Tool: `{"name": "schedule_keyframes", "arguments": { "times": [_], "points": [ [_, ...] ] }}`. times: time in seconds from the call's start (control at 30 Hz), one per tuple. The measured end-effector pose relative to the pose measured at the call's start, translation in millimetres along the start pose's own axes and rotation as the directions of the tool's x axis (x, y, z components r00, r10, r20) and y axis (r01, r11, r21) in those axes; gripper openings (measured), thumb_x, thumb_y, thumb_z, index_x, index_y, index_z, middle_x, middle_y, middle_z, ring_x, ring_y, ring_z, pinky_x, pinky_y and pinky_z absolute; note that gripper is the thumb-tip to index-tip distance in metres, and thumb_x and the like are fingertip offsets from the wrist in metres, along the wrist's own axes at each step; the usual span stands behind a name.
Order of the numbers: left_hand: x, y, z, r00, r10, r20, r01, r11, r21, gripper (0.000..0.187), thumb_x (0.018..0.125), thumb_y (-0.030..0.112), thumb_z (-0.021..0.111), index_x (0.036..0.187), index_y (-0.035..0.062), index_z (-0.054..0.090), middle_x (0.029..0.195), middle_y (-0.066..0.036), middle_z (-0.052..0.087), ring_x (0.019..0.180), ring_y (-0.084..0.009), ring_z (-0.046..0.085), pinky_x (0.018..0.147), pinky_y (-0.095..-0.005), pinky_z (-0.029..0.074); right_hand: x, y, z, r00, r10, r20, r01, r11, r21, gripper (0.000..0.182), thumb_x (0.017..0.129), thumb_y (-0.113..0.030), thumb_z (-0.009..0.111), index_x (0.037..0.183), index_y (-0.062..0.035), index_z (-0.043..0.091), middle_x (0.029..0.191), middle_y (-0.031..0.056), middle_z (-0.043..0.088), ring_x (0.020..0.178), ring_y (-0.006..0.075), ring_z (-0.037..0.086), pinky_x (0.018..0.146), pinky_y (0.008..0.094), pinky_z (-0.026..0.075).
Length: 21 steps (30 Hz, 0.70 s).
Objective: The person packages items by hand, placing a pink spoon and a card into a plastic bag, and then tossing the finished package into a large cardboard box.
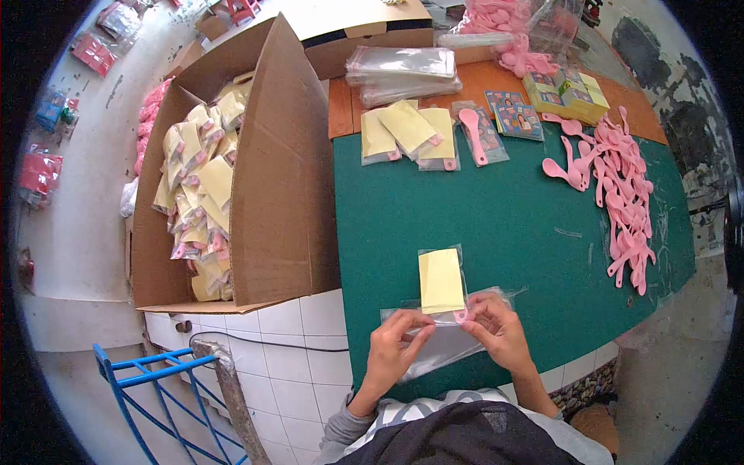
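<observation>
**Sealing a packed bag at the near edge of the mat**

Largest first: green mat point(511, 225) fills centre-right of the frame, on a tiled counter point(287, 364). Left of it, an open cardboard box point(271, 194) holds a heap of finished yellow-and-pink packs point(201, 201). Its tall flap stands right along the mat's left edge, so no sideways room there. Upper right: a loose pile of pink spoons point(620, 201) running down the mat's right side. Top centre: stack of clear bags point(403, 70), w/ four or so filled packs point(407, 132) laid just below it, and printed cards point(515, 116) beside those.

Step in hand, as I judge it: closing the mouth of a clear bag point(442, 291) that lies at bottom centre, w/ a yellow card showing inside and a pink spoon tip at its lower end. Left hand point(395, 349) pinches the bag's flap btwn thumb and forefinger; right hand point(496, 329) does the same at the other corner, fingers curled in. A second loose film seems to lie under the hands, though glare makes that hard to tell.

Next move prob. calls for an even press along the flap, keeping the card flat. The mid-mat is open; the near edge is close under the wrists.
</observation>
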<state>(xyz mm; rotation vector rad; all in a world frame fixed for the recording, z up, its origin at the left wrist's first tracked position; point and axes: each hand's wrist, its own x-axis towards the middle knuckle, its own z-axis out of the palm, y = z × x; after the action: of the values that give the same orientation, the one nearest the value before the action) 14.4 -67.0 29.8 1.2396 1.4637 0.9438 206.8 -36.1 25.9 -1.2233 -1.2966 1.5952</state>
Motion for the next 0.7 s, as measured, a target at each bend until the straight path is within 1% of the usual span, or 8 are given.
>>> {"name": "schedule_keyframes", "arguments": {
  "times": [0.07, 0.17, 0.27, 0.37, 0.47, 0.57, 0.67, 0.7],
  "points": [
    [1, 3, 2, 0.997, 0.053, -0.059, -0.05, 0.997, 0.063, 0.011, 0.08, 0.006, 0.066, 0.089, 0.0002, 0.064, 0.099, -0.01, 0.06, 0.083, -0.0152, 0.063, 0.065, -0.0256, 0.056, -1, 6, 1, 0.991, 0.136, 0.001, -0.136, 0.984, 0.112, 0.009, 0.084, -0.005, 0.063, 0.087, 0.0005, 0.057, 0.093, 0.0091, 0.059, 0.088, 0.013, 0.061, 0.072, 0.0253, 0.051],
    [2, -8, 5, 0.996, 0.031, -0.086, -0.03, 0.999, 0.014, 0.012, 0.079, 0.008, 0.067, 0.088, 0.0001, 0.063, 0.101, -0.01, 0.059, 0.084, -0.0154, 0.063, 0.065, -0.0254, 0.055, 4, -1, 9, 0.987, 0.124, -0.107, -0.123, 0.992, 0.014, 0.01, 0.086, -0.006, 0.061, 0.087, 0.0017, 0.055, 0.081, 0.0084, 0.063, 0.073, 0.0134, 0.064, 0.068, 0.0257, 0.053],
    [4, -8, 3, 0.996, 0.024, -0.091, -0.022, 0.999, 0.031, 0.011, 0.08, 0.007, 0.067, 0.086, -0.0007, 0.062, 0.098, -0.01, 0.06, 0.081, -0.0141, 0.063, 0.063, -0.0245, 0.055, 6, 4, 12, 0.977, 0.137, -0.161, -0.138, 0.99, 0.005, 0.011, 0.086, -0.007, 0.06, 0.085, 0.0022, 0.054, 0.08, 0.0108, 0.064, 0.068, 0.0146, 0.064, 0.062, 0.0258, 0.054],
    [6, -7, 2, 0.997, -0.027, -0.073, 0.032, 0.998, 0.061, 0.01, 0.08, 0.006, 0.067, 0.082, -0.0011, 0.061, 0.094, -0.01, 0.061, 0.077, -0.0132, 0.063, 0.061, -0.0244, 0.055, 8, 0, 15, 0.966, 0.175, -0.193, -0.177, 0.984, 0.003, 0.011, 0.086, -0.005, 0.059, 0.086, 0.0024, 0.052, 0.079, 0.0121, 0.064, 0.065, 0.0145, 0.064, 0.058, 0.0259, 0.054],
    [6, -7, 3, 0.995, -0.062, -0.073, 0.062, 0.998, 0.004, 0.012, 0.08, 0.005, 0.067, 0.087, -0.0011, 0.059, 0.09, -0.009, 0.061, 0.075, -0.0114, 0.062, 0.059, -0.0248, 0.054, 9, -1, 17, 0.967, 0.148, -0.208, -0.145, 0.989, 0.03, 0.011, 0.085, -0.001, 0.058, 0.089, 0.0016, 0.049, 0.074, 0.0099, 0.061, 0.063, 0.0144, 0.062, 0.054, 0.0253, 0.053],
    [6, -8, 8, 0.979, -0.167, -0.113, 0.146, 0.975, -0.169, 0.018, 0.081, 0.004, 0.066, 0.095, -0.001, 0.056, 0.09, -0.008, 0.06, 0.077, -0.0099, 0.061, 0.06, -0.0227, 0.053, 8, -3, 19, 0.963, 0.092, -0.254, -0.09, 0.996, 0.019, 0.014, 0.086, -0.002, 0.058, 0.095, 0.0025, 0.049, 0.076, 0.0113, 0.063, 0.064, 0.0139, 0.063, 0.057, 0.0261, 0.054],
    [5, -17, 12, 0.988, -0.076, -0.133, 0.049, 0.979, -0.196, 0.023, 0.081, 0.002, 0.065, 0.102, -0.0013, 0.054, 0.089, -0.006, 0.059, 0.077, -0.0085, 0.058, 0.062, -0.0203, 0.051, 6, -4, 17, 0.976, 0.09, -0.198, -0.104, 0.993, -0.061, 0.02, 0.086, -0.001, 0.058, 0.104, 0.0025, 0.053, 0.077, 0.0101, 0.063, 0.066, 0.0138, 0.064, 0.058, 0.0257, 0.054],
    [5, -15, 10, 0.993, -0.073, -0.089, 0.058, 0.985, -0.162, 0.026, 0.082, 0.002, 0.064, 0.105, -0.0013, 0.054, 0.091, -0.006, 0.058, 0.078, -0.0086, 0.057, 0.063, -0.0203, 0.051, 5, -5, 17, 0.979, 0.097, -0.181, -0.114, 0.99, -0.084, 0.023, 0.085, -0.001, 0.058, 0.107, 0.0019, 0.053, 0.078, 0.0099, 0.064, 0.067, 0.0138, 0.064, 0.059, 0.0256, 0.054]
  ]
}}
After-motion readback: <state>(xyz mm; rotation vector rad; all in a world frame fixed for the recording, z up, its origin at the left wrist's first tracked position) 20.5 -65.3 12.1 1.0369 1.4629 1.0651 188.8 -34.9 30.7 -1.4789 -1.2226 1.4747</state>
